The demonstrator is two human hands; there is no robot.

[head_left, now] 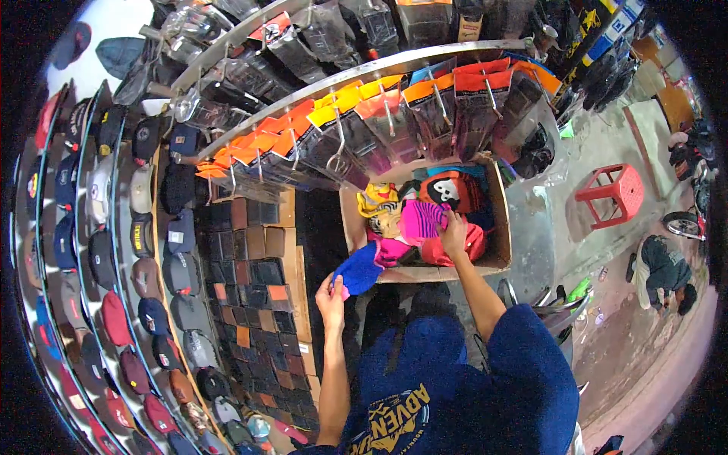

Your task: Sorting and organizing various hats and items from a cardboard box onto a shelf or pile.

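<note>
My left hand (332, 296) pinches the near end of a blue knit item (358, 268), perhaps a beanie, with a bit of pink at the pinched end. Its far end reaches the rim of an open cardboard box (507, 227). Inside the box, my right hand (453, 232) has its fingers at the edge of a pink knit item with dark stripes (422, 220). A red knit item (472, 244) lies under that wrist. Around them are a yellow knit piece (376, 200) and an orange-and-black knit piece with a white figure (446, 190).
Packaged leather goods (387, 122) hang on hooks from a metal rail (364, 68) above the box. At left are wallets (256, 296) in rows and racks of caps (152, 315). A red plastic stool (611, 196), a crouching person (665, 273) and a chrome metal frame (560, 313) are at right.
</note>
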